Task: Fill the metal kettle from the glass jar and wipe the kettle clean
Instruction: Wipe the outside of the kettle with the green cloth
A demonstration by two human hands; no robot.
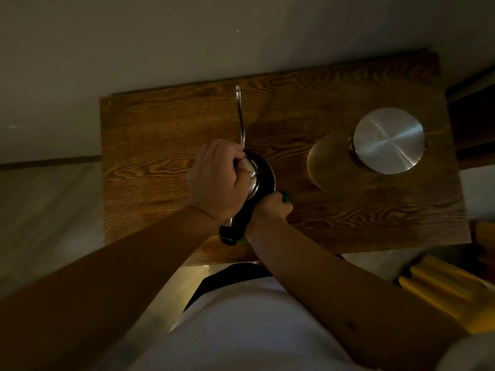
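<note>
Steady with left hand (214,178) clamped atop shiny long-spouted metal kettle (255,172), rub firmly using green cloth (285,196) bunched in closed right hand (270,208), low beside black handle.

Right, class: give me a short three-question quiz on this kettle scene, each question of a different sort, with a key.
1. True or false: the glass jar has its metal lid on.
2. Which of the hands holds something green against the kettle? A) left hand B) right hand
3. Fill in: the kettle's thin spout points ____ from the person.

Key: 1 true; 2 B; 3 away.
</note>
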